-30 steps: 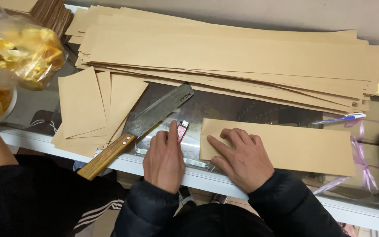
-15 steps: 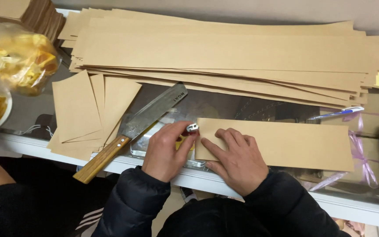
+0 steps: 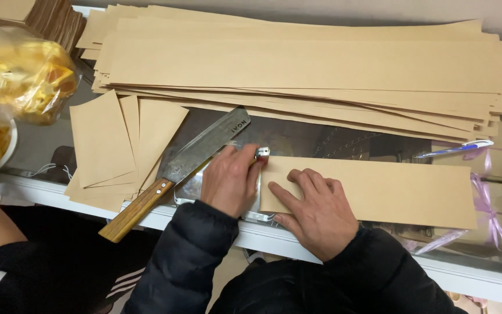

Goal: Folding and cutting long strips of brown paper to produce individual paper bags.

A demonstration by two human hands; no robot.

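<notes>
Spreading across the counter's back, the paper stack (image 3: 297, 70) dwarfs the strip (image 3: 379, 189) at the front edge: thin, light, floppy, best pinned flat. The right hand (image 3: 315, 212) presses it open-palmed; the left hand (image 3: 228, 180) pinches a small cutter (image 3: 261, 153) at its end.

Single head view, steeply down, close.
</notes>
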